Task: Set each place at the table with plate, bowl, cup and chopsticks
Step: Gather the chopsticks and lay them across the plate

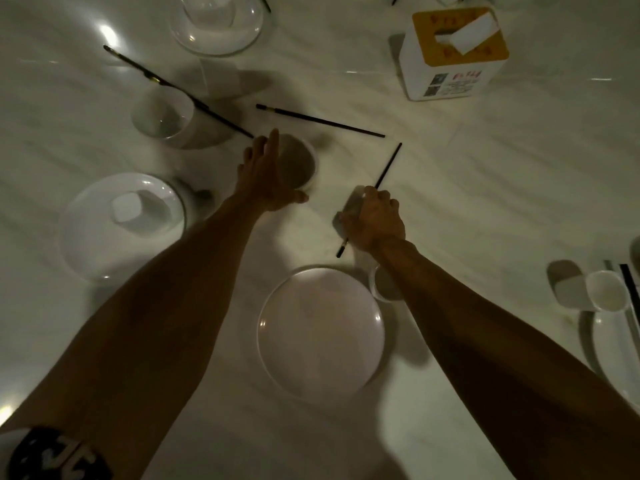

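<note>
Chopstick point(388, 166) held in your right hand point(375, 220), fingers curled round its lower half, at the middle of the surface point(485, 202). Your left hand point(266, 178) is released, fingers straight, just beside a cup point(301, 161). 1 plate point(320, 332) sits by the near edge.

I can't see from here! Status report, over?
Left hand open beside small bowl. Right hand grips one chopstick. Loose chopsticks lie beyond.

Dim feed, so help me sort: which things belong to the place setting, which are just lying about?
In the job: round white plate, small white cup by left hand, thin black chopstick in right hand, loose black chopstick.
Lying about: white tissue box with yellow top.
</note>
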### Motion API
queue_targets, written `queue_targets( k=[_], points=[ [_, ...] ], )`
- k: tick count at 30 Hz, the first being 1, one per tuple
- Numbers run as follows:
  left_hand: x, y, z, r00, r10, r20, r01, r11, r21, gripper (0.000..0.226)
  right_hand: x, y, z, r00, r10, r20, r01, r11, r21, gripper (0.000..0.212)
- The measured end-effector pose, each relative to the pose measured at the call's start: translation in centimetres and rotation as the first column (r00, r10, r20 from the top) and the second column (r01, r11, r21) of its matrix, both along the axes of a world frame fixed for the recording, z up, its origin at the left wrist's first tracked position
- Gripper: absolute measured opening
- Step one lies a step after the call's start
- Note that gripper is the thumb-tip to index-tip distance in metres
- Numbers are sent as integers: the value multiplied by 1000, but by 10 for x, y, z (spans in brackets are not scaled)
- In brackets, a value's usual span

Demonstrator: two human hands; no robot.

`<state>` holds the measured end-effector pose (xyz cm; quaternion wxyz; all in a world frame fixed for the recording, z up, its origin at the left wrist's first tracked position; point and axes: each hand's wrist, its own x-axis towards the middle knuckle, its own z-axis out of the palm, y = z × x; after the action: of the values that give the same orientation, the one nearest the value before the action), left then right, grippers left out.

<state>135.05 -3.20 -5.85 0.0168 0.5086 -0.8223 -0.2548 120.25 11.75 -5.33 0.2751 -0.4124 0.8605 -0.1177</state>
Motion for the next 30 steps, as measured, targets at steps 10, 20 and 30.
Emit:
queue_targets(
  k=[10,20,30],
  points=[
    [77,57,-3,995,100,3,-100,995,6,131,22,14,9,998,31,-50,-30,999,23,69],
    [144,133,-4,992,120,47,-120,993,-10,133,68,62,27,917,349,-194,-360,933,-24,50],
    [164,155,-7,997,18,71,-18,1000,-3,138,84,91,19,808,519,-279,-494,855,160,36]
  ],
)
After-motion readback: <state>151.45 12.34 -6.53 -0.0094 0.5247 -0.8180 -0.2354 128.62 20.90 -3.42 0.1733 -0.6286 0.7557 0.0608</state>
